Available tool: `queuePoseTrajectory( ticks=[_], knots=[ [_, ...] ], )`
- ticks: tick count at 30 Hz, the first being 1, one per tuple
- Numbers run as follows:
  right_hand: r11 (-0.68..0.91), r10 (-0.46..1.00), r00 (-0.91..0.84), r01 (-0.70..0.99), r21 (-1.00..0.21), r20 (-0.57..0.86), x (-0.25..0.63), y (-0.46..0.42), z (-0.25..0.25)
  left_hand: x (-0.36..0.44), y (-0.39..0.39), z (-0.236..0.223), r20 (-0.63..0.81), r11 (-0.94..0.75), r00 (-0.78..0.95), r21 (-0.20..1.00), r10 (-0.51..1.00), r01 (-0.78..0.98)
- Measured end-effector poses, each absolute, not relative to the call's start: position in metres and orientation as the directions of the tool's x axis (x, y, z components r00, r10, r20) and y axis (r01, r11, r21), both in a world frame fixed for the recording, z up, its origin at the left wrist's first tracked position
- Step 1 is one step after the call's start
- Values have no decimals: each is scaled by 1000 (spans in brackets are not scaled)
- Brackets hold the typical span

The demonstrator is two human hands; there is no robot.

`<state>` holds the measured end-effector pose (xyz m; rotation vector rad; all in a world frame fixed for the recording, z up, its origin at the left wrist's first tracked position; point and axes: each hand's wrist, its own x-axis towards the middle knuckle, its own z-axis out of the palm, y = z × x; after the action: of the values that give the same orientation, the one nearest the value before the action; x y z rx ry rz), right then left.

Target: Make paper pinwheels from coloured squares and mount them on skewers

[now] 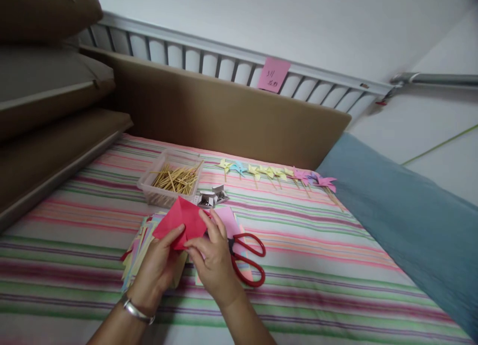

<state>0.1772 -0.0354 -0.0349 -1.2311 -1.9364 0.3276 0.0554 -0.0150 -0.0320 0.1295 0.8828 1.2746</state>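
Note:
Both hands hold a red square of paper [182, 215] with crease lines across it. My left hand [160, 258], with a silver bangle on the wrist, grips its lower left side, thumb on top. At its lower right edge, my right hand [212, 253] pinches the sheet between thumb and fingers. Beneath the hands lies a stack of coloured paper [140, 253], partly hidden. Red-handled scissors [248, 260] rest just right of my right hand on more paper, their blades covered from view.
A clear plastic box [149, 185] of short wooden sticks stands behind the paper, beside small boxes of metal pieces [207, 199]. Several paper pinwheels [267, 172] lie along a cardboard panel [224, 121]. Cardboard boxes [56, 81] are at left; a blue cloth [403, 210] is at right.

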Motion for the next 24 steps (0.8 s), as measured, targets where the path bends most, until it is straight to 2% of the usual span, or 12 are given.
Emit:
queuePoseTrajectory(
  ticks=[3, 6, 16, 20, 24],
  knots=[
    [454, 875, -170, 617, -643, 454, 175, -34, -34, 54, -14, -37, -420, 274, -26, 636, 907, -721],
    [397, 903, -123, 603, -692, 411, 174, -33, -32, 54, -15, -41, -388, 264, -33, 683, 921, -681],
    [251, 945, 54, 516, -819, 324, 178, -30, -35, 65, -22, -37, -347, 242, 0, 655, 938, -716],
    [287, 933, 30, 539, -792, 359, 182, -31, -35, 65, -19, -41, -372, 249, -8, 637, 928, -729],
    [397, 907, -142, 600, -694, 396, 183, -34, -32, 62, -16, -42, -411, 259, -16, 603, 911, -754]
  ],
)
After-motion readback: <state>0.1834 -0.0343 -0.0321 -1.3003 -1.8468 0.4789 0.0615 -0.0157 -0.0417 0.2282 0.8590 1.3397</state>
